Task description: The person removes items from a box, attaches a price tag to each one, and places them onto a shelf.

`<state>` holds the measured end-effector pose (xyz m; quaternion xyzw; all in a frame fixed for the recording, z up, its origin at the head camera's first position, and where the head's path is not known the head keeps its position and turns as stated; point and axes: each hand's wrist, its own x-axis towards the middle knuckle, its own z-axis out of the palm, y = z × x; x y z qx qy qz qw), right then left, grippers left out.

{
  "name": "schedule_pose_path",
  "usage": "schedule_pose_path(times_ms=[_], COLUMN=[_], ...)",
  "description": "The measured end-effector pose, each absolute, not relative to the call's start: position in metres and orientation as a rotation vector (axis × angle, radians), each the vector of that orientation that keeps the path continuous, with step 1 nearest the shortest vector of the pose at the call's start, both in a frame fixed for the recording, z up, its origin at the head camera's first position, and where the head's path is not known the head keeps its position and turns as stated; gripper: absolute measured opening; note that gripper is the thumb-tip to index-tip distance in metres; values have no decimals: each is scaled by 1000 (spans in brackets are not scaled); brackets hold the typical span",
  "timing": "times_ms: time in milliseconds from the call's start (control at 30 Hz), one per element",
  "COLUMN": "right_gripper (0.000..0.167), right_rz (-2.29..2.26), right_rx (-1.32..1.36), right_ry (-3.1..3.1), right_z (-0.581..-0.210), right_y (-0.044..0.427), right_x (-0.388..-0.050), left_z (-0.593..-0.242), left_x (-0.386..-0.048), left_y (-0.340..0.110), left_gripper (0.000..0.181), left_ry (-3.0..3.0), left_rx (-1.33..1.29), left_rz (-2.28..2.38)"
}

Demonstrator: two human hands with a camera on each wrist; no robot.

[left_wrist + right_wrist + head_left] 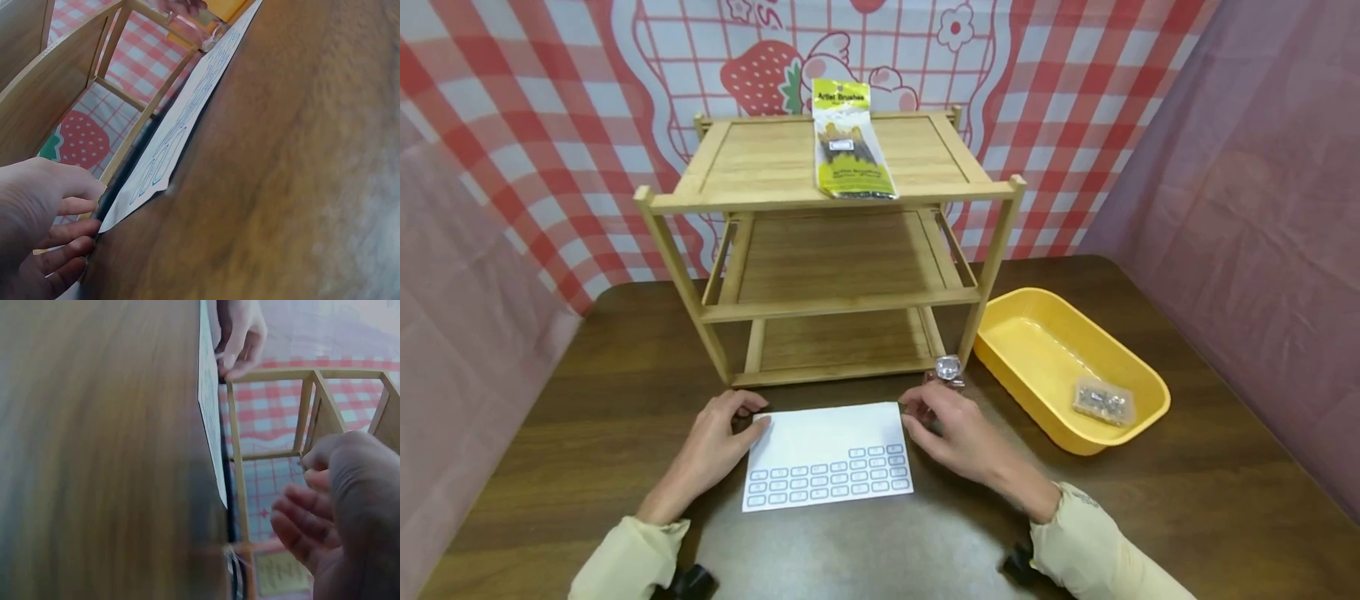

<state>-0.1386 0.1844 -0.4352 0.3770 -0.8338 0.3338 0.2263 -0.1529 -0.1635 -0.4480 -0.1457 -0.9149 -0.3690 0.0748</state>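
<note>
Red-and-white checked cloth (1097, 92) with strawberry artwork hangs behind a dark brown wood-grain table (535, 442), where a person in pale sleeves sits or stands, facing a three-tier rack of light wood (842, 296). To the rack's right, near its front leg, I see a deep yellow plastic tub (1030, 400). Just in front of the rack lies a white paper sheet (827, 442), blank toward the rack and printed with rows of small blue-outlined boxes on the side away from it. Up on the rack's top shelf rests a yellow-and-clear packet marked "Artist Brushes" (850, 142).

Before the rack's left front foot, the left hand (722, 437) is at a corner of the sheet, fingers loosely bent; whether it presses the paper I can't tell. Before the right foot, the right hand (951, 433) is by the opposite corner, fingers slack and slightly parted.

Inside the tub sits a small clear box of greyish bits (1103, 402). A tiny clear, shiny object (948, 367) stands by the rack's right foot.
</note>
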Motion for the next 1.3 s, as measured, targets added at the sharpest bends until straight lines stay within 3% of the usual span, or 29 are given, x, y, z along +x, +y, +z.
schedule_pose_path(times_ms=[633,1300], right_gripper=[31,23], right_rz=[604,563], right_rx=[775,557], right_ry=[-2589,-2753], right_z=[-447,-449], right_y=[147,140], right_x=[-141,-138], left_z=[-449,-448], left_x=[-151,-151], left_y=[-165,-164], left_gripper=[24,17], left_ry=[-2812,-2828], left_rx=[-419,-368], left_rz=[-1056,-1086])
